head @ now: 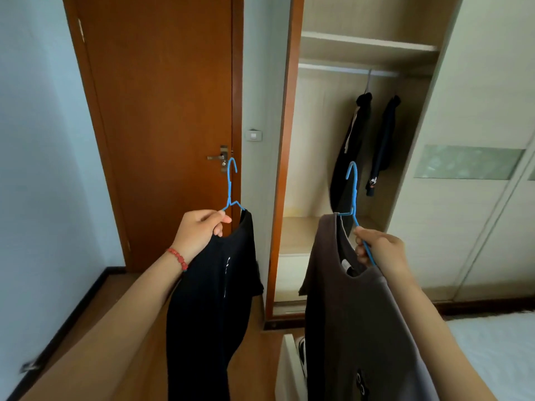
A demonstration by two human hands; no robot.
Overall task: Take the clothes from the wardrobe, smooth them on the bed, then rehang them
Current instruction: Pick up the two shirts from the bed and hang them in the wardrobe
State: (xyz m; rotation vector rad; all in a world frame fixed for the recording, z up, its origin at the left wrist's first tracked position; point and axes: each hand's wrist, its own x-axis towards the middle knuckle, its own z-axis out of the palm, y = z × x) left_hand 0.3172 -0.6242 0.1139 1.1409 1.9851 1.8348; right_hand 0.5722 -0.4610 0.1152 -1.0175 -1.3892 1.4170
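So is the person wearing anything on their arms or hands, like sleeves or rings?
Both forearms are bare, with no sleeves in view. The left hand has a red beaded bracelet around its wrist. The right hand shows no bracelet, watch or ring. No gloves on either.

Pretty soft, even daylight here, nothing harsh. The wardrobe (367, 117) interior is brightest near its top shelf and goes dim lower down, so the dark clothes hanging inside lose detail. Wide-angle lens bends the door (162, 111) frame and wardrobe edges noticeably toward the corners. Slight motion blur along the bottom-left edge, and the whole picture looks a bit smeary.
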